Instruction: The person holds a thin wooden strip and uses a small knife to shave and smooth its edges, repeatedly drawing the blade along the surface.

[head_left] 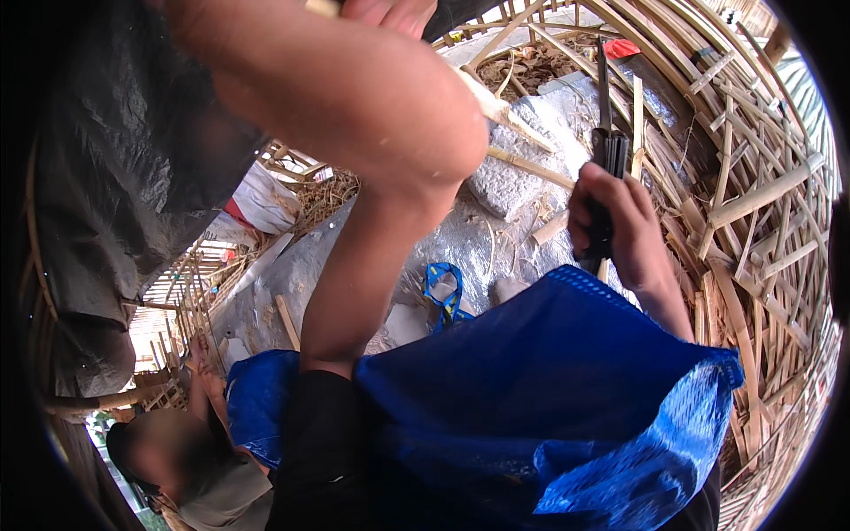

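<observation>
My right hand [624, 212] is wrapped around the black-handled knife [609, 146], near the pale block [509, 181]; my left hand is out of view. I'm probably between cuts; the next calls for both hands.

This looks like a makeshift bamboo workshop: pale split-bamboo strips [763, 205] heaped around, a black-handled long-bladed knife [610, 147], draped black plastic sheeting [115, 150].

Floor: crinkled silvery sheet [465, 239] | Left of sheet: dark creased tarpaulin [115, 159], hanging | Right of sheet: curving lattice [753, 212] of pale slats | Beyond sheet's far end: brown leaf litter [540, 71] | Farther left of sheet: openwork slatted fence [181, 274] | Light: daylight through fence gaps
</observation>
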`<action>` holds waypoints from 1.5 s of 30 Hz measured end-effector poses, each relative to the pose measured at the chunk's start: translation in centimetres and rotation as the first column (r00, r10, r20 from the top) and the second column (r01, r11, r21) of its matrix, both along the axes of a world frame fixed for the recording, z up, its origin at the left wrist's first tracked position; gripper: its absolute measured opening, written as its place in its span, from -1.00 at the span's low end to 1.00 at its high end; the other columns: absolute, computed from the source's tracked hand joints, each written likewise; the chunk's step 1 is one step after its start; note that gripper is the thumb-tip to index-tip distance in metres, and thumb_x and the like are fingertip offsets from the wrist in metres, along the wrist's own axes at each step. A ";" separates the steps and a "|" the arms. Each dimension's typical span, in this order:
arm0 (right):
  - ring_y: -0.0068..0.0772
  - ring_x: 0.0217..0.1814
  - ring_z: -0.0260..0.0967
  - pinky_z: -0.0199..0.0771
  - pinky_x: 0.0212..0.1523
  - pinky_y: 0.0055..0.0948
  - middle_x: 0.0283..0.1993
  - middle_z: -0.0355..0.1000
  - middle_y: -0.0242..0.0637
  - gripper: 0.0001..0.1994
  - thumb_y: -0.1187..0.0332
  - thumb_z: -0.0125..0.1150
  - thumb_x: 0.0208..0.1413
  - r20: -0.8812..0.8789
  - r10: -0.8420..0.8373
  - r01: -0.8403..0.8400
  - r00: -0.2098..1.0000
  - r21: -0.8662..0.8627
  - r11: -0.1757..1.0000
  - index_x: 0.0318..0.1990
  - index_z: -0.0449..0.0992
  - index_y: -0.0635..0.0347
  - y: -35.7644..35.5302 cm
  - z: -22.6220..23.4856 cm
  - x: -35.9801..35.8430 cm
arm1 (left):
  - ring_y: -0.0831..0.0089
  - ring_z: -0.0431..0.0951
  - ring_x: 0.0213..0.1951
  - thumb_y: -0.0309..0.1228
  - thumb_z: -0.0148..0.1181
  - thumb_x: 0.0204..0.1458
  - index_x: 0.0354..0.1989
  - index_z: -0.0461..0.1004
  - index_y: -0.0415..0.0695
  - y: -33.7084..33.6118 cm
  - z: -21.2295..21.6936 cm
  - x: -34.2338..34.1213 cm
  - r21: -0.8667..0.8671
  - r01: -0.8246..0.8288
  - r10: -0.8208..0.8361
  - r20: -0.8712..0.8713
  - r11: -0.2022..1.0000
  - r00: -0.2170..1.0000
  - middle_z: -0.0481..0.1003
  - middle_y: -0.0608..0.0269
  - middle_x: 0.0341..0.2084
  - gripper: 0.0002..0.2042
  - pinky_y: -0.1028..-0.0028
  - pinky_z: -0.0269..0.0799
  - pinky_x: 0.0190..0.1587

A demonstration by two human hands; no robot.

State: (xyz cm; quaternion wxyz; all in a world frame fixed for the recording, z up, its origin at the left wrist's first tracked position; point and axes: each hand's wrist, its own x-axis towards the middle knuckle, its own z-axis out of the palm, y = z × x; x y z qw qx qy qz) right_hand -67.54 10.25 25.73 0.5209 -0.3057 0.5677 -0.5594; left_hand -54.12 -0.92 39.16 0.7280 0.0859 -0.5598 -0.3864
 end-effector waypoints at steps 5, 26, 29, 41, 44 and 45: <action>-0.59 -0.60 0.06 0.02 -0.57 -0.55 -0.57 0.20 -0.42 -0.41 -0.28 -0.10 0.27 0.153 -0.046 0.040 0.987 0.039 0.998 -0.29 0.42 0.15 -0.7 1.5 4.7 | 0.66 -0.10 -0.76 0.18 -0.21 0.25 -0.61 -0.02 0.06 1.8 2.0 -2.7 0.006 0.011 -0.011 -0.064 1.000 0.998 -0.05 0.48 -0.84 -0.47 0.59 -0.22 -0.69; 0.44 -0.33 0.36 0.29 -0.29 0.15 -0.51 0.39 0.27 -0.49 -0.02 -0.07 0.36 -0.596 -0.110 0.040 0.796 -0.129 0.991 -0.35 0.40 0.37 0.1 -0.6 6.0 | 0.51 -0.11 -0.74 0.13 -0.33 0.21 -0.64 -0.04 0.13 0.0 -1.9 3.9 -0.019 0.299 -0.294 0.138 0.954 0.946 -0.05 0.40 -0.80 -0.54 0.48 -0.16 -0.64; 0.44 -0.37 0.37 0.30 -0.33 0.18 -0.53 0.39 0.28 -0.51 0.01 -0.03 0.35 -0.612 -0.109 0.056 0.784 -0.104 0.993 -0.34 0.40 0.37 -0.1 -0.8 6.4 | 0.49 -0.12 -0.73 0.12 -0.36 0.20 -0.65 -0.04 0.14 -0.3 -3.1 4.1 -0.021 0.251 -0.243 0.182 0.968 0.953 -0.05 0.39 -0.80 -0.55 0.46 -0.15 -0.63; 0.31 -0.47 0.40 0.35 -0.41 0.02 -0.59 0.39 0.16 -0.43 -0.10 -0.11 0.36 -0.896 0.002 0.223 0.445 0.113 0.968 -0.30 0.38 0.39 -1.1 -3.1 4.1 | 0.48 -0.12 -0.72 0.01 -0.39 0.16 -0.63 -0.09 0.12 0.9 -3.8 3.3 -0.029 0.113 -0.109 0.098 0.993 0.989 -0.08 0.40 -0.79 -0.63 0.45 -0.21 -0.62; -0.42 -0.68 0.26 0.20 -0.62 -0.23 -0.70 0.25 -0.27 -0.37 -0.18 -0.22 0.37 -0.787 -0.154 0.265 0.597 0.013 0.964 -0.49 0.35 0.24 -1.0 -8.4 -0.1 | 0.48 -0.06 -0.68 0.01 -0.32 0.14 -0.68 0.04 0.19 -1.5 -4.2 3.4 -0.049 0.497 -0.496 0.039 0.866 0.868 -0.06 0.44 -0.77 -0.63 0.46 -0.16 -0.58; -0.58 -0.70 0.14 0.13 -0.65 -0.34 -0.71 0.16 -0.42 -0.37 -0.20 -0.24 0.37 -0.634 -0.211 0.314 0.744 0.053 0.948 -0.52 0.32 0.19 0.6 -7.4 -1.2 | 0.47 -0.03 -0.64 0.02 -0.28 0.14 -0.69 0.11 0.23 -1.6 -3.3 2.9 -0.047 0.559 -0.555 0.079 0.828 0.828 -0.04 0.45 -0.75 -0.64 0.47 -0.11 -0.54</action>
